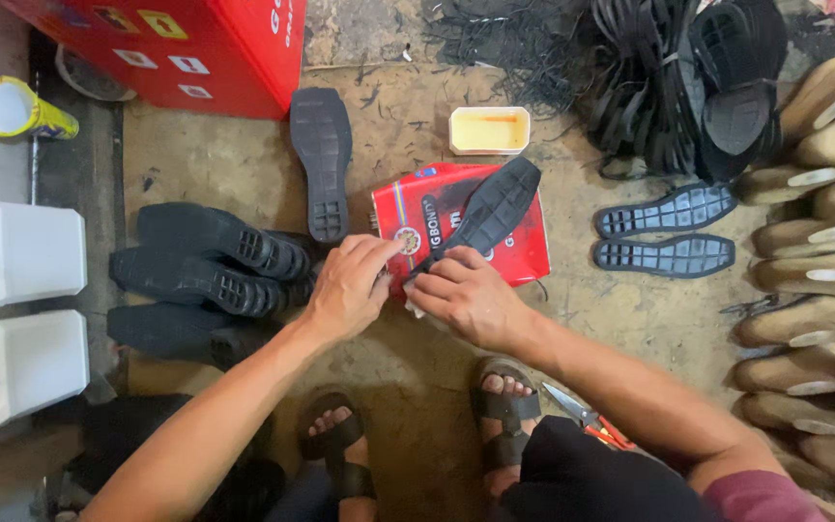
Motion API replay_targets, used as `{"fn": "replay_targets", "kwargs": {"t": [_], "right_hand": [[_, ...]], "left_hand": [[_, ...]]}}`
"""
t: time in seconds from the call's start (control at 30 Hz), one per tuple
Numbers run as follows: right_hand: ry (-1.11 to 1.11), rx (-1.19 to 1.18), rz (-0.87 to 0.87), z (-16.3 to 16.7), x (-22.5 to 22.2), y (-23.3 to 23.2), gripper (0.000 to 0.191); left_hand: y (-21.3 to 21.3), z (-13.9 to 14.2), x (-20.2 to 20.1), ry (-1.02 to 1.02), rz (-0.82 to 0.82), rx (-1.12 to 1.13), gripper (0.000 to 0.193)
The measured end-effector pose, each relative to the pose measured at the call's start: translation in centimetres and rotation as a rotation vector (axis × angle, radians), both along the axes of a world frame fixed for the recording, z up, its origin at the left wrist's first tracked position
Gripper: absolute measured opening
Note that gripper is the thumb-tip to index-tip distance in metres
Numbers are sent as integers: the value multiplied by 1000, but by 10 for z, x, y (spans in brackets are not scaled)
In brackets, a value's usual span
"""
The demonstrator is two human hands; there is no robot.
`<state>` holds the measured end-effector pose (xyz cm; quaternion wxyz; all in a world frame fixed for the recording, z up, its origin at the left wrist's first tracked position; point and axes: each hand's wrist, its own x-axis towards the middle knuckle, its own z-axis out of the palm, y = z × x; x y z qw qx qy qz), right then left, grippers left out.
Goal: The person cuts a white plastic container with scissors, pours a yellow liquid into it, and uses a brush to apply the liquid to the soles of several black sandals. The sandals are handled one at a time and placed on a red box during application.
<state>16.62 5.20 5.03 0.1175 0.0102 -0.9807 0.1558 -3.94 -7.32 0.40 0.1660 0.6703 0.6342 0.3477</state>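
Black shoe sole [491,211] lying tread-up and slanted across a red glue tin [456,232] on the dusty floor [244,164], its near end held between both hands. Right hand [466,298] curled over that near end, fingers bent and closed on the sole together with a scrap of pale cloth [416,307] showing under the palm. Left hand [350,285] just beside it, fingers pinched together at the tin's near left edge by the sole's tip; whether it grips the sole itself cannot be told. Beyond the tin, a small white tub [489,130] of yellowish glue. A second loose sole [322,159] lies tread-up to the left of the tin, well apart from it, and a stack of finished black shoes [215,275] sits further left. Two more soles [667,232] lie side by side to the right, near a row of wooden shoe forms [814,271]. Scissors with orange handles [587,418] rest by the person's right sandalled foot [506,411]
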Motion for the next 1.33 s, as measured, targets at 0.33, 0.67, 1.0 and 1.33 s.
{"fn": "replay_targets", "kwargs": {"t": [0.33, 0.67, 1.0, 1.33], "right_hand": [[-135, 97, 257, 10, 23, 22, 38], [57, -94, -201, -23, 36, -2, 27], [173, 3, -319, -43, 46, 42, 23], [227, 100, -273, -23, 8, 51, 29]], "left_hand": [[9, 9, 10, 10, 64, -112, 62], [7, 8, 10, 1, 63, -99, 61], [12, 4, 5, -52, 104, -229, 64], [11, 2, 6, -100, 107, -269, 67]]}}
